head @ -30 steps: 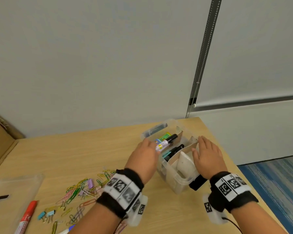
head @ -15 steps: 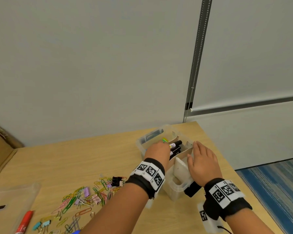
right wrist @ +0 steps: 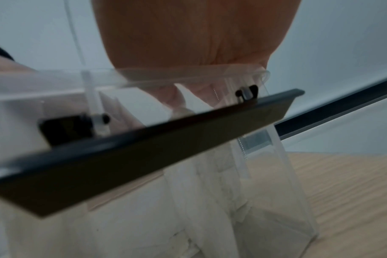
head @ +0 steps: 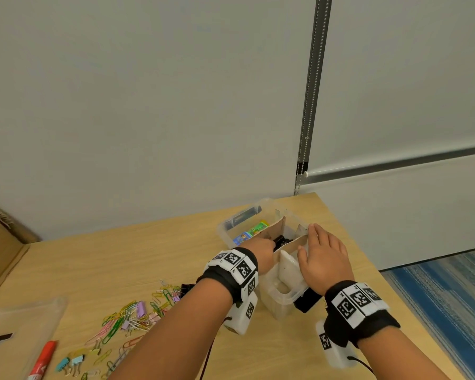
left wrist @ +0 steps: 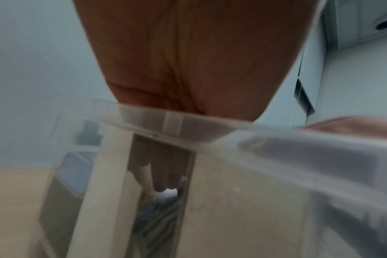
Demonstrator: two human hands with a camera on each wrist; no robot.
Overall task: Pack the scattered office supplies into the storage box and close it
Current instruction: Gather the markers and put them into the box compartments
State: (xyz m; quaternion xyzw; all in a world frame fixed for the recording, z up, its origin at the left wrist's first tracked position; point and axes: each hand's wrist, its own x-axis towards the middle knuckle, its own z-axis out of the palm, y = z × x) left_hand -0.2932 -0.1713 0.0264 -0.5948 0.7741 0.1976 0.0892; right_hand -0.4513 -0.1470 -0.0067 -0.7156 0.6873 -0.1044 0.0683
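The clear storage box stands open at the table's back right, split by cardboard dividers. My left hand reaches down into the middle compartment and holds a black marker among other markers. In the left wrist view its fingers show through the box wall, pointing down at the marker's white label. My right hand lies flat with straight fingers on the box's right rim. Green and blue packs fill the far compartment.
A heap of coloured paper clips and binder clips lies at front left. Beside them are a red marker and the clear lid. A black latch hangs at the box's near end. A cardboard box stands left; the table ends just right.
My left hand has gone from above the rim down into the middle compartment, taking the black marker with it. The right hand has stayed on the rim.
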